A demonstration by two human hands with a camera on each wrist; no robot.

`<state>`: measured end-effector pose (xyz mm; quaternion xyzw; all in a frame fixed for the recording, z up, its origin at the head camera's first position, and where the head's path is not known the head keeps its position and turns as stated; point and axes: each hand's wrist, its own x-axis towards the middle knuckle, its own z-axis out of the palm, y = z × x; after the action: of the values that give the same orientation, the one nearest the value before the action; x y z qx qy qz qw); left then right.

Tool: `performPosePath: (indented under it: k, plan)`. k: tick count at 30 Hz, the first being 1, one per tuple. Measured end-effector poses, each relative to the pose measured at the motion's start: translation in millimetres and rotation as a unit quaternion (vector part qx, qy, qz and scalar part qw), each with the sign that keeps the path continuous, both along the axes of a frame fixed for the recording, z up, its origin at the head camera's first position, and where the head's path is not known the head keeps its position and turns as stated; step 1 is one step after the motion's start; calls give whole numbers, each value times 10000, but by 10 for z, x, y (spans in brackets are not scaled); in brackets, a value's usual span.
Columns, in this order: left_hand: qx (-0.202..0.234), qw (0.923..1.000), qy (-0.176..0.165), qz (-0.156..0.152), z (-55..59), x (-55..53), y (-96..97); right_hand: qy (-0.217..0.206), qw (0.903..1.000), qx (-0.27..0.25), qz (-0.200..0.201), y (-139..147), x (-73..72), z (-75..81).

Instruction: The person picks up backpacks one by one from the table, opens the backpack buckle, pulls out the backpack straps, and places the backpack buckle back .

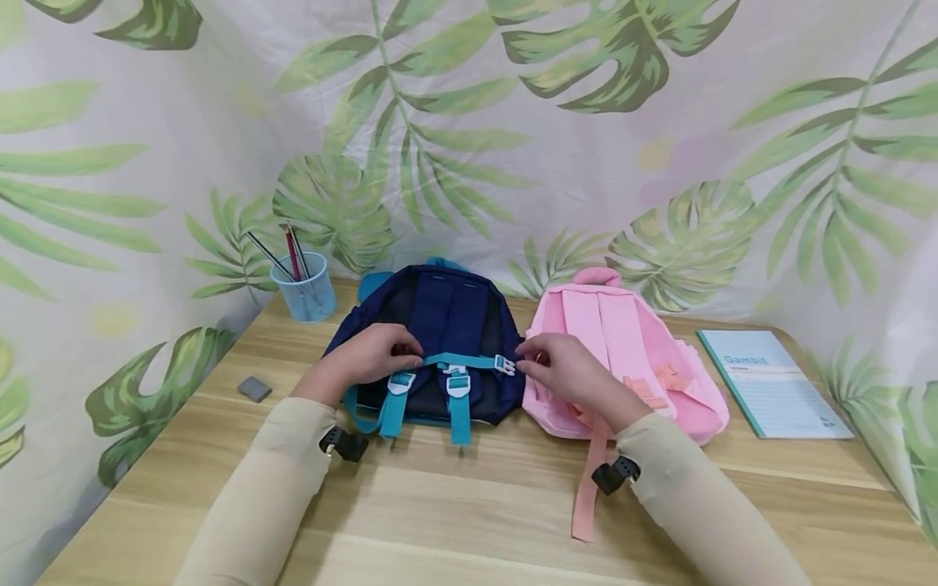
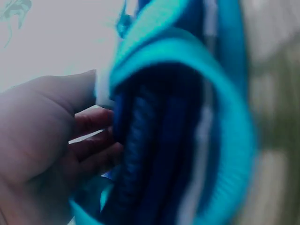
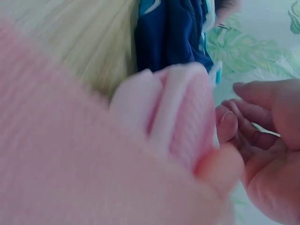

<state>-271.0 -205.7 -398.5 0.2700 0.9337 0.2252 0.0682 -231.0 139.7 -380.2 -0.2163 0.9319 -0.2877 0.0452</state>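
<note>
Pinching the navy backpack's [image 1: 449, 313] teal strap [image 1: 469, 360] is the left hand [image 1: 375, 352]. The right hand [image 1: 564, 365] hovers, relaxed, beside the white buckle [image 1: 504, 365].

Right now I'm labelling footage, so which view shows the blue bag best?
The head view: the blue bag shows nearly whole, straps included. The left wrist view has only a blurred close-up; the right wrist view, just a part beyond the pink bag.
</note>
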Motion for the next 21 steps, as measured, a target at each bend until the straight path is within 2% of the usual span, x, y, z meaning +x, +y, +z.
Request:
performPosePath:
  k: [4, 8, 14, 17, 21]
  plan:
    - [277, 9993, 142, 183, 80, 3, 47, 249, 9992, -295, 86, 196, 40, 37]
    - [601, 9978, 252, 94, 179, 43, 216, 330, 9988, -373, 25, 411, 92, 63]
    - [836, 9944, 486, -423, 274, 165, 672, 385, 9984, -308, -291, 751, 176, 46]
    - [811, 9923, 568, -738, 293, 193, 944, 417, 9977, -135, -516, 929, 217, 39]
    - [706, 9911, 576, -973, 308, 212, 1295, 473, 9969, 7, -637, 1143, 248, 16]
